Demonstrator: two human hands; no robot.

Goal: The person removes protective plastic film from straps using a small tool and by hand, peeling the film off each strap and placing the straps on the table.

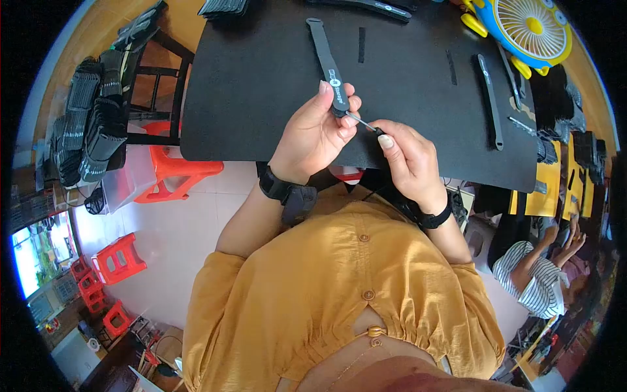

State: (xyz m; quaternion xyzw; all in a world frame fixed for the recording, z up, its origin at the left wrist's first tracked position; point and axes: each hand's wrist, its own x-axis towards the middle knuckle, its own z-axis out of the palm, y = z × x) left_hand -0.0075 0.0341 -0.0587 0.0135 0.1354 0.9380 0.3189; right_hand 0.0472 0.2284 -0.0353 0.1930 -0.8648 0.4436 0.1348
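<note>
A: Left hand (310, 134) pinches the grey printed strap (326, 62) above the worktop (255, 117), towards its near edge; right hand (413, 163) grips the thin-shafted tool (376, 129), its shaft reaching the strap's near end

B: A firm pinch and a steady tool look wisest here!

A: Anything in the way?

B: A second strap (489, 101) lies near the right edge, the yellow-blue fan (519, 26) crowds the far right corner, both well apart from the hands
</note>
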